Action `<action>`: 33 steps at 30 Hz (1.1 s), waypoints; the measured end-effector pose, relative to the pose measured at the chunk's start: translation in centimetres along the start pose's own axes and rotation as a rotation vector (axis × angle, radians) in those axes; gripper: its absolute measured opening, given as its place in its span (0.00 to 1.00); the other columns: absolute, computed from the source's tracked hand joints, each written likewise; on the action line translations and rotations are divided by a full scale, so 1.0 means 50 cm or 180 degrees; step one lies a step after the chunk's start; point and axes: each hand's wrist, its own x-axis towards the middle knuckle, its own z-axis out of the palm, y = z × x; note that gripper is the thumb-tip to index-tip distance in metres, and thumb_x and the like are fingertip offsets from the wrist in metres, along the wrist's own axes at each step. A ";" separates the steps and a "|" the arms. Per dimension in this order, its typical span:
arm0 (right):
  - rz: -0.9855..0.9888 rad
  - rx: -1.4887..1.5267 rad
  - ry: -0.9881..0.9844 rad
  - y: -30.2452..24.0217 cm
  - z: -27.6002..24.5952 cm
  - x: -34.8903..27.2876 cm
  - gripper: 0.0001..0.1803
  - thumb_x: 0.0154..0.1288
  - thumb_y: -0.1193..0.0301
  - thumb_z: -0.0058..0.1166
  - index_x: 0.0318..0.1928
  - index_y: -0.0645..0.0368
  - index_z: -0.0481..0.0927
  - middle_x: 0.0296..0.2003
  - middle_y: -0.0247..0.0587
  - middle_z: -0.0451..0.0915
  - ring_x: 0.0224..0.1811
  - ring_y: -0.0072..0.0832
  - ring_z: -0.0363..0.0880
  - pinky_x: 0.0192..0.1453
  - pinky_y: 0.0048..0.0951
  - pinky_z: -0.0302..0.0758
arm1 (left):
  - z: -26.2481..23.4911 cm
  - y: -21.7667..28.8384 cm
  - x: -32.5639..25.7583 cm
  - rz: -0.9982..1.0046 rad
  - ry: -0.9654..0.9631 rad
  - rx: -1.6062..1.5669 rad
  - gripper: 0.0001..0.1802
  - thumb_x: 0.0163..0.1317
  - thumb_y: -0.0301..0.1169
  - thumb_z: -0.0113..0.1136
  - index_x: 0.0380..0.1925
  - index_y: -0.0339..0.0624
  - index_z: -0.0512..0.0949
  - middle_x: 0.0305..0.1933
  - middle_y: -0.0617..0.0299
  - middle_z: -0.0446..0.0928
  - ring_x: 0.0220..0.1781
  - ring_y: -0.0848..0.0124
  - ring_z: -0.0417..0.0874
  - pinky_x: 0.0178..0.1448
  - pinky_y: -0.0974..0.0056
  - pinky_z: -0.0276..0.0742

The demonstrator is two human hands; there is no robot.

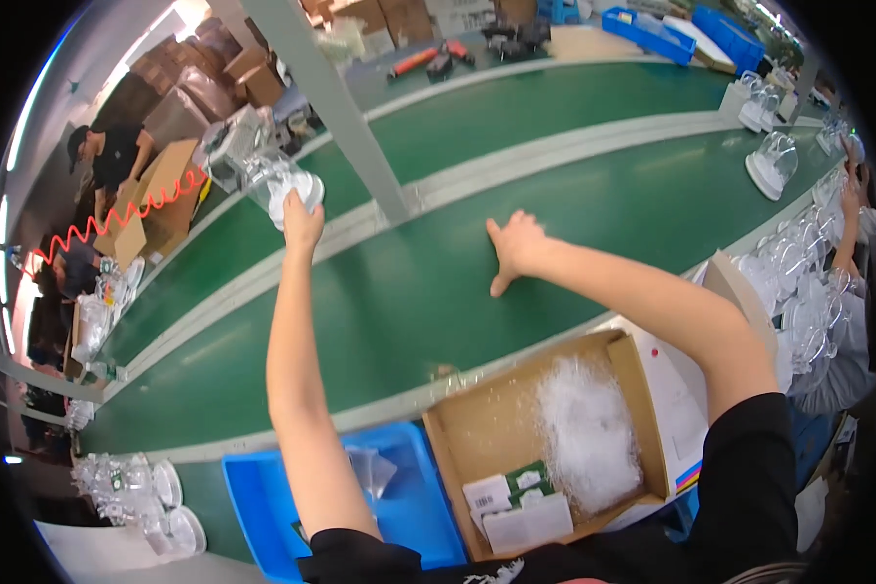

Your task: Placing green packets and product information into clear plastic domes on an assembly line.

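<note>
Green conveyor belt (438,282) carries the right hand (516,248), flat and spread, gripping nothing. Beyond its far left edge, the left hand (302,222) grasps a clear plastic jug-shaped container (277,185). Near its closer edge sits a brown cardboard box (545,443).

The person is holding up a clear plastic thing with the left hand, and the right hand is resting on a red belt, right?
Not quite. The head view shows the right hand resting on a green conveyor belt, not a red one. The rest is right: the left hand holds up a clear plastic thing.
</note>
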 end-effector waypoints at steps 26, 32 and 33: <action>-0.2105 0.1443 0.1575 -0.019 0.047 -0.303 0.20 0.60 0.64 0.57 0.50 0.59 0.77 0.50 0.46 0.76 0.55 0.42 0.74 0.58 0.40 0.73 | -0.410 0.594 -0.763 0.1628 -0.3389 -0.0419 0.29 0.47 0.42 0.71 0.45 0.39 0.72 0.41 0.54 0.76 0.47 0.56 0.79 0.48 0.57 0.77; -0.1551 0.0394 0.0566 -0.067 0.135 -0.437 0.17 0.51 0.67 0.64 0.41 0.61 0.81 0.43 0.47 0.78 0.49 0.38 0.78 0.54 0.37 0.74 | -0.401 0.588 -0.755 0.1671 -0.3508 -0.0383 0.23 0.46 0.32 0.71 0.41 0.39 0.72 0.40 0.55 0.75 0.48 0.58 0.77 0.49 0.57 0.76; -0.1460 0.0143 0.0934 -0.064 0.164 -0.437 0.15 0.48 0.68 0.66 0.37 0.61 0.83 0.41 0.47 0.79 0.47 0.37 0.79 0.53 0.36 0.74 | -0.394 0.592 -0.750 0.1671 -0.3579 -0.0369 0.23 0.46 0.32 0.71 0.41 0.39 0.72 0.40 0.55 0.75 0.48 0.58 0.77 0.49 0.57 0.76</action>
